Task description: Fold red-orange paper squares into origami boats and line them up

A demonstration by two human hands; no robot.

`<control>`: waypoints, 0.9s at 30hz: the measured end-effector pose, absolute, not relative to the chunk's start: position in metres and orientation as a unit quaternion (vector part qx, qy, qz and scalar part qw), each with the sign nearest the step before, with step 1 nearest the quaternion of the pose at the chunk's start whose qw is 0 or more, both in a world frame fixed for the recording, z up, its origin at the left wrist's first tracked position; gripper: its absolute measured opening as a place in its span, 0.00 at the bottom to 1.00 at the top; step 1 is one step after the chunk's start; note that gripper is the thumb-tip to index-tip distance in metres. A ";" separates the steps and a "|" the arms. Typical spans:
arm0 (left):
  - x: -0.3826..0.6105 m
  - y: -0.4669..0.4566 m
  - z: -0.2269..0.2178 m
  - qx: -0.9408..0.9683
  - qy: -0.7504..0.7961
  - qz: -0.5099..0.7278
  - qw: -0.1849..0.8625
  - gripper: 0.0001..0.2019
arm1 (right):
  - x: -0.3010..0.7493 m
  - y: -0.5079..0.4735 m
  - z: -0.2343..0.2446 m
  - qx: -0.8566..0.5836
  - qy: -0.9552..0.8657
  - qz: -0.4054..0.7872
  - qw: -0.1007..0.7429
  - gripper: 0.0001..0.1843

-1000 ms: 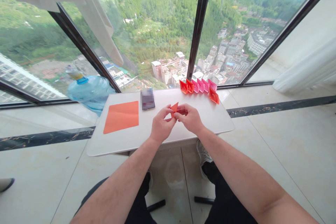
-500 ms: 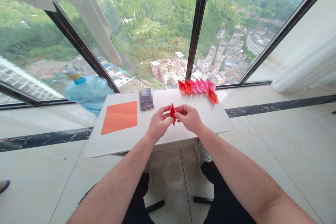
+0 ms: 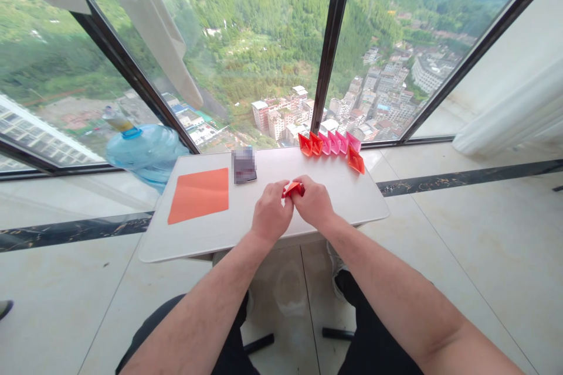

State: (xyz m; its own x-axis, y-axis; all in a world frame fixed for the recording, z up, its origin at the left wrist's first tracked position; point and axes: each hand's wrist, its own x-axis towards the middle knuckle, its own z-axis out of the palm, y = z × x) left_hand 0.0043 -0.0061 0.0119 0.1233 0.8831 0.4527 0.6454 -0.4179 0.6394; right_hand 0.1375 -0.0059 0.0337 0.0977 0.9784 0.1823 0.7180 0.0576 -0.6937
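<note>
Between my two hands is a small piece of folded red paper [image 3: 294, 188], held above the near edge of the white table. My left hand [image 3: 271, 211] grips its left side, fingers curled with the thumb in front. On its right side my right hand [image 3: 313, 201] pinches it; both hands cover much of the paper. At the back right of the table stands a row of folded paper boats [image 3: 332, 143] in red and pink. One more red-orange paper boat [image 3: 355, 160] sits just in front of the row's right end.
A flat orange paper sheet [image 3: 199, 195] lies on the left of the white table [image 3: 202, 243]. Beside it is a dark, partly blurred flat object [image 3: 244, 165]. A blue water bottle [image 3: 147, 149] stands beyond the left edge, and large windows rise behind the table.
The folded red paper has turned from upright to lying flatter, with an orange-red face now showing. My hands have come closer together and wrap more around it.
</note>
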 end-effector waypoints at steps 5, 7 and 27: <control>0.007 -0.005 0.017 0.722 0.548 0.387 0.170 0.09 | 0.136 -0.007 0.034 -0.647 -0.659 0.165 0.346 0.12; 0.007 -0.003 0.019 0.709 0.557 0.390 0.189 0.09 | 0.135 -0.007 0.034 -0.642 -0.665 0.161 0.347 0.12; 0.008 0.007 0.015 0.622 0.608 0.402 0.287 0.02 | 0.135 -0.003 0.025 -0.666 -0.690 0.076 0.274 0.13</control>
State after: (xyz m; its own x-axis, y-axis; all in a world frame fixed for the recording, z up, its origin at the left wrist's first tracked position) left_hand 0.0082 0.0065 0.0146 -0.0628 0.9865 0.1511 0.5254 -0.0960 0.8454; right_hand 0.1350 -0.0030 0.0252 0.0376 0.9599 0.2777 0.8768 0.1016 -0.4700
